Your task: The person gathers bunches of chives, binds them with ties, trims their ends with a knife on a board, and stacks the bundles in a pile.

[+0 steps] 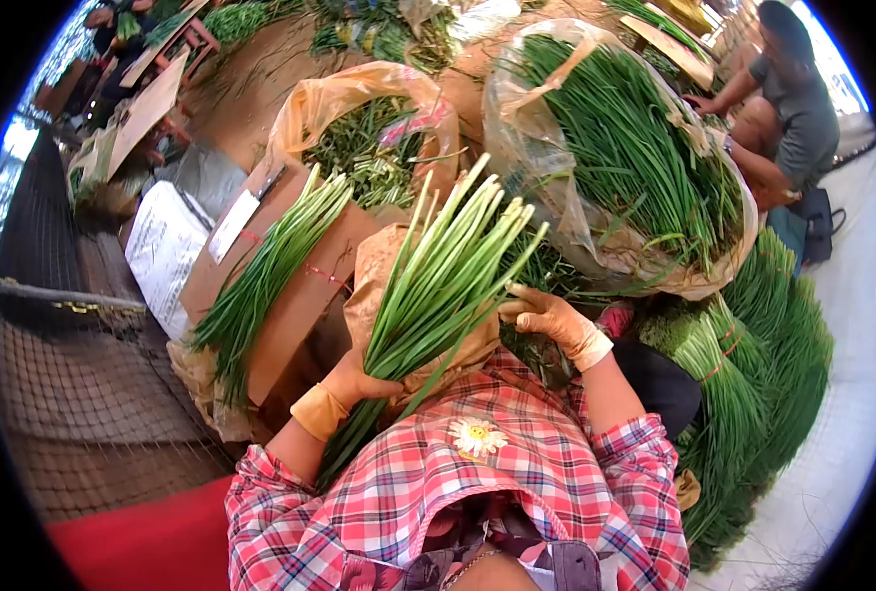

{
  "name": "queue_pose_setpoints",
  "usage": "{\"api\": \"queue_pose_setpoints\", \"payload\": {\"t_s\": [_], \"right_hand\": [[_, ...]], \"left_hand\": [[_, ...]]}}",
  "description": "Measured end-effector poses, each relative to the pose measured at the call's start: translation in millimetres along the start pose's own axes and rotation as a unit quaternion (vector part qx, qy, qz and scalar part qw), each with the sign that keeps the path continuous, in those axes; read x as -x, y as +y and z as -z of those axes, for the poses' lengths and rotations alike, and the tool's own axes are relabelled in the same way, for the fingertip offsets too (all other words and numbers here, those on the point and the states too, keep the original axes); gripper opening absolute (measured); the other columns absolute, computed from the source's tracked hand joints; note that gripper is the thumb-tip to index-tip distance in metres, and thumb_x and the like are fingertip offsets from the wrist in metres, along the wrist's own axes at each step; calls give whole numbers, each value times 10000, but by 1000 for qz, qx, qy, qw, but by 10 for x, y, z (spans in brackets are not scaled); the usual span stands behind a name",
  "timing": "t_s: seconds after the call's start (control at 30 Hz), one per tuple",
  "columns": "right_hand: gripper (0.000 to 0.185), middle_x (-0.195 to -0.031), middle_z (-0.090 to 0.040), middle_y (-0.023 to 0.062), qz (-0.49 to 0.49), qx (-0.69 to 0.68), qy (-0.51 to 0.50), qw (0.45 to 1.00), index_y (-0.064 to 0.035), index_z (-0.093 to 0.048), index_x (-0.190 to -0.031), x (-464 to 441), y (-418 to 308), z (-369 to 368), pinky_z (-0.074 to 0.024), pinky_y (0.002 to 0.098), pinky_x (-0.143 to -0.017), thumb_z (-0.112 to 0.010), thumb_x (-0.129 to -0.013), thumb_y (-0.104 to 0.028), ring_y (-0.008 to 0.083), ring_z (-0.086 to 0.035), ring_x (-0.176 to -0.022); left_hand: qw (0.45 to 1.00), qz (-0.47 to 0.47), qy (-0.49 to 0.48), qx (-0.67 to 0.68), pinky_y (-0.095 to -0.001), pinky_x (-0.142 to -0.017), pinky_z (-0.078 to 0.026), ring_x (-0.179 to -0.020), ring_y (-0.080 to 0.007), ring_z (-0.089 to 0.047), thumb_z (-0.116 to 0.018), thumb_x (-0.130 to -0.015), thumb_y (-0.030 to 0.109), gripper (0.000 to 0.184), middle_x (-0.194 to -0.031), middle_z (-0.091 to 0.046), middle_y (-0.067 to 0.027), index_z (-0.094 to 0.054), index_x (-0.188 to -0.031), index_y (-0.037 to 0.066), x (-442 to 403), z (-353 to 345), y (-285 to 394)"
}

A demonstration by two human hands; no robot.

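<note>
1. The left hand (355, 380) is gripping the green bunch (420, 307) low; its long axis is slanting away and rightward.
2. The right hand (556, 325) is reaching its right edge; I cannot tell if it's pinching.
3. Beyond, one bag (298, 106) is holding scraps (344, 146), another (513, 133) long leaves (625, 138).

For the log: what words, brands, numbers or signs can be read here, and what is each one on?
No text here can be read.
White printed sheet at the left: rows of dark print, too small and blurred to read.
Plastic bag of cut greens: pink marks; can't tell if they are lettering.
Daisy on the checked shirt: no lettering visible.
</note>
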State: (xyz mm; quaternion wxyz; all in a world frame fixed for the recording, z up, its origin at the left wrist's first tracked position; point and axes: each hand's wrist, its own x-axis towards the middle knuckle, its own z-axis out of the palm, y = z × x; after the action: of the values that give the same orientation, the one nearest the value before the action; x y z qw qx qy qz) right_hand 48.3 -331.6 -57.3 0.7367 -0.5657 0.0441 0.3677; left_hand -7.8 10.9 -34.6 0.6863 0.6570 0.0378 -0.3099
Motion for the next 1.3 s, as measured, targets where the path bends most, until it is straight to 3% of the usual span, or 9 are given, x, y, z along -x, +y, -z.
{"api": "queue_pose_setpoints", "payload": {"t_s": [0.23,0.47,0.63,0.8,0.9,0.97,1.1,1.23,1.3], "right_hand": [[1002,-1270,-506,75,178,28,-115,977,-55,-197,-1444,-469,-802,-668,-425,311,-929,-817,-666,-173,179,-499,-1122],[796,-1173,-544,105,271,261,70,924,-58,-370,-1373,-896,-1036,-699,-465,249,-764,-766,-695,-186,117,-544,-848],[334,-701,-578,-1,106,143,26,984,-31,-582,-1139,-832,-1193,-1199,-403,179,-508,-589,-864,-220,59,-498,-542],[251,-713,-560,-5,252,-124,160,946,-87,-662,-1008,-797,-1273,-454,-376,198,-472,-567,-892,-288,60,-444,-544],[277,-733,-593,16,122,79,254,956,-92,-606,-1117,-540,-1471,-105,-437,230,-530,-611,-861,-198,87,-511,-574],[603,-974,-664,146,-125,730,294,604,-64,-498,-1281,-508,-1348,-54,-503,271,-721,-691,-784,-344,207,-645,-827],[699,-1053,-651,90,-60,284,-41,956,-37,-421,-1337,-416,-1473,-853,-476,329,-846,-693,-771,-345,220,-619,-956],[642,-1135,-586,107,180,111,-267,940,-39,-425,-1312,-957,-1227,-1905,-524,316,-764,-706,-781,-265,204,-605,-930],[548,-1059,-597,86,98,64,-253,960,-46,-472,-1240,-1069,-1344,-2302,-544,330,-746,-712,-786,-237,174,-587,-955]], "left_hand": [[973,91,-129,168,-311,-478,-477,-543,-213,-588,-725,-633,78,535,-741,-616,-138,-534,-1119,-38,311,267,376],[923,40,-116,364,-306,-437,-429,-463,-213,-521,-694,-603,183,664,-677,-576,-166,-463,-1182,-48,480,321,203],[897,54,-116,422,-298,-461,-436,-477,-215,-527,-706,-608,161,658,-720,-591,-178,-467,-1187,-39,487,262,245],[943,60,-96,314,-311,-457,-446,-487,-204,-539,-707,-611,193,651,-716,-592,-144,-469,-1182,-9,538,345,209],[955,90,-83,271,-319,-482,-460,-511,-216,-561,-714,-594,164,583,-740,-608,-142,-522,-1114,-15,564,426,133],[957,96,-72,263,-303,-504,-474,-541,-212,-582,-717,-610,118,516,-766,-622,-144,-545,-1076,-22,594,461,240],[976,101,-36,190,-319,-532,-491,-582,-231,-610,-726,-573,84,524,-769,-631,-148,-556,-1058,-20,629,675,356],[990,38,69,114,-301,-572,-519,-650,-196,-634,-745,-618,2,544,-827,-653,-127,-527,-1115,-30,975,918,960],[981,26,188,-32,-292,-635,-525,-707,-172,-630,-766,-607,-4,649,-880,-651,-117,-488,-1193,-17,1198,1130,1190]]}}
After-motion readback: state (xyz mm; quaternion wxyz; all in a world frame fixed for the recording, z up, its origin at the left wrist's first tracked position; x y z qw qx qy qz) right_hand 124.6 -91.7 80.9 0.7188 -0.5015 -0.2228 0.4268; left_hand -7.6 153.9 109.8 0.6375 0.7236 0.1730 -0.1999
